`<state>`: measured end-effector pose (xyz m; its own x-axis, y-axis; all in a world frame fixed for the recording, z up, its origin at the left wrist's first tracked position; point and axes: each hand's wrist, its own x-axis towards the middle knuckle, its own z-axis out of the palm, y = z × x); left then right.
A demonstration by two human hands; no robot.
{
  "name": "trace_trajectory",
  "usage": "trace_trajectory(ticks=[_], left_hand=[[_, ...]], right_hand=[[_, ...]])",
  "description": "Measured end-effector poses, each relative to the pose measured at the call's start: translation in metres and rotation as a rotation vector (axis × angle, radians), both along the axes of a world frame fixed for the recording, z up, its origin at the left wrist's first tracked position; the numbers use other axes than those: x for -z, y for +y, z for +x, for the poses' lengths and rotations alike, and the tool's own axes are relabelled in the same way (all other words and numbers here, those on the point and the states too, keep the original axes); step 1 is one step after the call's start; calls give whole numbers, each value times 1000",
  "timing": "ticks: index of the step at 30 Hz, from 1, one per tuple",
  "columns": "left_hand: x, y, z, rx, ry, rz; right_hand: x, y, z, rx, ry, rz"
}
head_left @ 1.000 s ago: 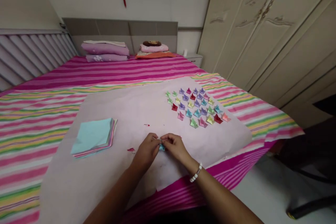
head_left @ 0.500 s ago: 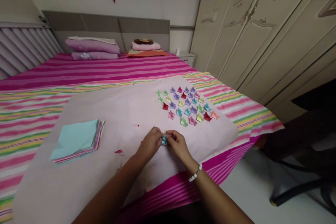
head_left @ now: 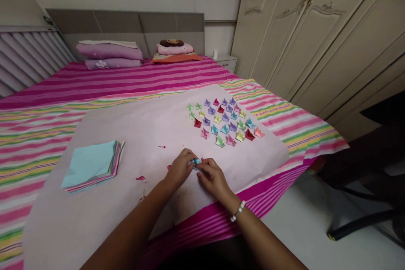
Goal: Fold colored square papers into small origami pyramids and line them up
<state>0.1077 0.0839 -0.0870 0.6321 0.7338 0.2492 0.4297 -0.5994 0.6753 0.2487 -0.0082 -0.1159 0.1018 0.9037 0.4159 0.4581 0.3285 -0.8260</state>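
Observation:
A small piece of folded blue paper (head_left: 196, 162) is between my two hands, low over the large pale sheet (head_left: 139, 128). My left hand (head_left: 182, 168) is closed, pinching its left side with thumb and fingers. From the right, the fingers of my right hand (head_left: 215, 177) are bent onto the paper's right side, its thumb lower down. The fingertips partly cover the folds. A bit of red shows just beside the right fingertips. Beyond the hands stand several small folded paper shapes with pointed tips, among them a green one (head_left: 220, 141) and a pink one (head_left: 231, 140).
At the left lies a stack of square coloured paper (head_left: 90, 164), light blue on top. Red paper scraps (head_left: 141, 178) are scattered left of my hands. The sheet covers a striped bedspread (head_left: 278, 114). A wardrobe (head_left: 291, 42) and a dark chair (head_left: 363, 221) stand on the right.
My right hand's thumb has moved down from the blue paper, while its fingers stay at the paper. The left hand keeps its pinch. The whole view has shifted slightly.

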Motion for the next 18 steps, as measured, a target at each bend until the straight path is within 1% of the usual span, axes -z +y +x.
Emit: trace_trajectory(ticks=[3, 9, 13, 18], left_hand=[[2, 0, -2, -55, -33, -12], [11, -2, -5, -216, -94, -35], [10, -6, -4, -212, -97, -31], [7, -6, -2, -175, -77, -17]], right_hand=[[1, 2, 0, 17, -1, 5], [-3, 6, 5, 97, 59, 9], [-7, 13, 6, 94, 50, 3], [-12, 22, 5, 174, 90, 16]])
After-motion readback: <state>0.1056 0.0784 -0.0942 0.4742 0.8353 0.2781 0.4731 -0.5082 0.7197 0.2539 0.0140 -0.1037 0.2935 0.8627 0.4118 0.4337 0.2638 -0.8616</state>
